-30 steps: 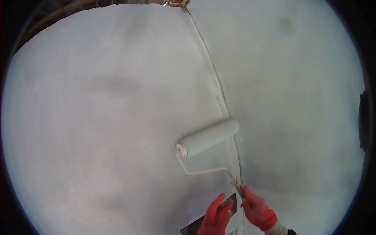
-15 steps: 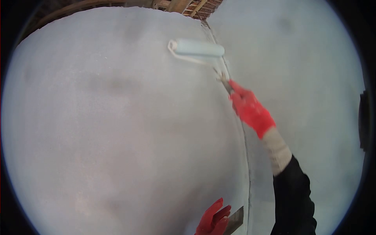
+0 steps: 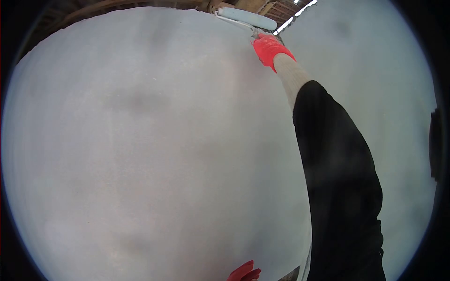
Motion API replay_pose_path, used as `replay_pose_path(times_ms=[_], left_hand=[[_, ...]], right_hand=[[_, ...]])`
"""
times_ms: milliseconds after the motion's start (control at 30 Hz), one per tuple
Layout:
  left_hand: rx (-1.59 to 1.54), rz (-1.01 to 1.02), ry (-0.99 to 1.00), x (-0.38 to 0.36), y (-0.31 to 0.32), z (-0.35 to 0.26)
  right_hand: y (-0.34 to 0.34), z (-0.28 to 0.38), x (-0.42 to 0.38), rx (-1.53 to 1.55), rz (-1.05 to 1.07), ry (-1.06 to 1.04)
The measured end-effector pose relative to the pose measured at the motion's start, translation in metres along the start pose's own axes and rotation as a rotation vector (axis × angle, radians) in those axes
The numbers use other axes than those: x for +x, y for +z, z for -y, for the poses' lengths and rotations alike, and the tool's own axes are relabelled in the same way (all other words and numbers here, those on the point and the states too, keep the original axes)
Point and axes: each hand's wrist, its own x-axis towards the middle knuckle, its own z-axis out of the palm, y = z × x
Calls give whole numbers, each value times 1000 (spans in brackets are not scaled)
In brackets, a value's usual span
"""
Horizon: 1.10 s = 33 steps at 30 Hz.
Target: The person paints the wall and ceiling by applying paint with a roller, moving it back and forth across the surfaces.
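My right hand [image 3: 272, 50], in a red glove with a pale cuff, is closed around the handle of a paint roller. The arm in its black sleeve stretches far up. The paint roller [image 3: 248, 18] has a pale, light-blue sleeve on a white wire frame and lies across the top edge of the wall [image 3: 154, 140], near the corner. Its handle is mostly hidden by the glove. At the bottom edge, my left hand [image 3: 243, 271], also red-gloved, shows only its fingers. They are stretched out and hold nothing that I can see.
A second pale wall [image 3: 365, 65] meets the first at a corner on the right. Above the wall top are wooden roof beams [image 3: 248, 4]. A dark object [image 3: 436, 145] stands at the far right edge. A dark patch [image 3: 290, 274] shows low near the corner.
My right hand has moved up with the paint roller, from below the top of the wall to its upper edge. My left hand has sunk lower in view.
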Motion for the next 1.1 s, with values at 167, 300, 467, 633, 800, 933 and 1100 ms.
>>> replay_pose_path(times_ms=[167, 300, 467, 633, 800, 933, 1100], left_hand=[[24, -51, -39, -25, -5, -5], [-21, -34, -81, -52, -4, -10], [-138, 63, -213, -87, 3, 6], [-210, 184, -305, -86, 67, 39], [-363, 431, -435, -101, 100, 92], [-510, 245, -619, -138, 120, 135], [-425, 115, -699, -170, 129, 172]], right_hand=[[15, 5, -8, 55, -205, -30], [-29, 21, -102, 606, -42, 126], [-109, 17, -269, 538, 71, 173], [-170, -57, -487, 458, 161, 347], [-214, -61, -697, 286, 481, 553], [-230, -43, -811, 333, 662, 829], [-234, -11, -826, 356, 666, 1053]])
